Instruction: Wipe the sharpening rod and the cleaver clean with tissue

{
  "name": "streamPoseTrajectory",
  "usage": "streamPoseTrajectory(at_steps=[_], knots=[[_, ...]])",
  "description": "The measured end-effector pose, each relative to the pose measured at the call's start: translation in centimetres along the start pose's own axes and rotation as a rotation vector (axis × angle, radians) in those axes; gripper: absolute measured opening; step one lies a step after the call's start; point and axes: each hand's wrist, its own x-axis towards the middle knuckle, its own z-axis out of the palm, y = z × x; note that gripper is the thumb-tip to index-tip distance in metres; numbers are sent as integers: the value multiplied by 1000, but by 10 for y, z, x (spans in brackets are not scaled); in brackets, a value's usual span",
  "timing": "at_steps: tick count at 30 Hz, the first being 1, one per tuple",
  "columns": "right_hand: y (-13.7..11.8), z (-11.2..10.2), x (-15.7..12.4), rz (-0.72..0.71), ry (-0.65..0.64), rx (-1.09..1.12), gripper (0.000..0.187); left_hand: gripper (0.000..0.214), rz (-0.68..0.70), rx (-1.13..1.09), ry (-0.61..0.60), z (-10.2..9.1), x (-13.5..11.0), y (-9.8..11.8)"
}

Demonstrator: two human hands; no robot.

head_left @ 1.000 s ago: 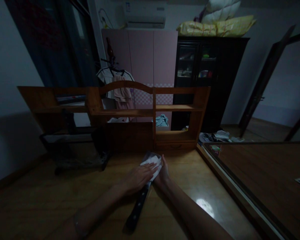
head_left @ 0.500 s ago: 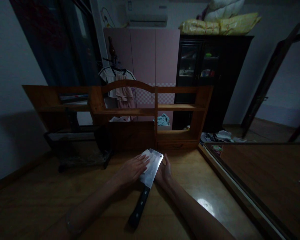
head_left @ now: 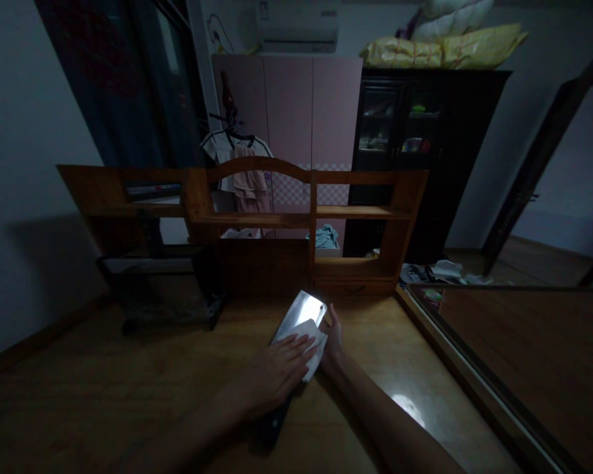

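Observation:
A cleaver (head_left: 304, 307) slants over the wooden tabletop, its shiny blade toward the far side and its black handle (head_left: 273, 424) toward me. My left hand (head_left: 281, 368) holds a folded white tissue (head_left: 315, 336) pressed against the blade, fingers laid along it. The hand and wrist hide part of the handle. On the blade's right side, my right hand (head_left: 332, 339) supports the cleaver from behind and below, thumb up; most of its fingers are hidden by the blade and tissue.
A wooden shelf unit (head_left: 311, 220) stands along the desk's (head_left: 178, 388) far edge. At the left is a dark, box-like object (head_left: 161, 286) with a clear plastic covering. To the right lies a lower brown surface (head_left: 524, 355) behind a raised edge.
My left hand has slid the tissue right and toward me across the blade, baring the blade's far left part and covering more of the handle. My right hand stays on the cleaver.

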Motion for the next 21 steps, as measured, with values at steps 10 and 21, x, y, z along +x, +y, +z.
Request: streamPoseTrajectory(at_steps=[10, 21], knots=[[-1, 0, -1, 75, 88, 33, 47, 48, 61, 93, 69, 0, -1, -8], [2, 2, 3, 28, -181, 135, 48, 48, 12, 130, 96, -4, -11, -40]])
